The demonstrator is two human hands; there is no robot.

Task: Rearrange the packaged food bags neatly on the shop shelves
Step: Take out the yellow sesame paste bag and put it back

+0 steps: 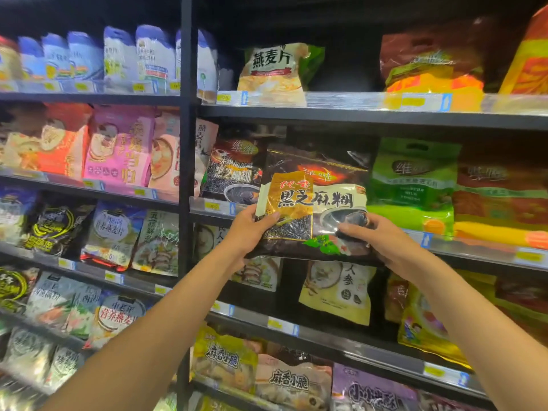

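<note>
Gripping the upright black sesame bag (314, 203), both hands.

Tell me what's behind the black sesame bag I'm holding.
The black sesame bag hides the shelf spot directly behind it. Past its edges show a similar dark bag on the left and a green bag on the right.

I've one view only, a wide-angle head camera facing the shelves (341, 115) from arm's reach. Both forearms run up from the bottom edge, with the left hand (249, 229) and right hand (376, 235) near mid-frame. Shelf lines bow towards the edges.
</note>
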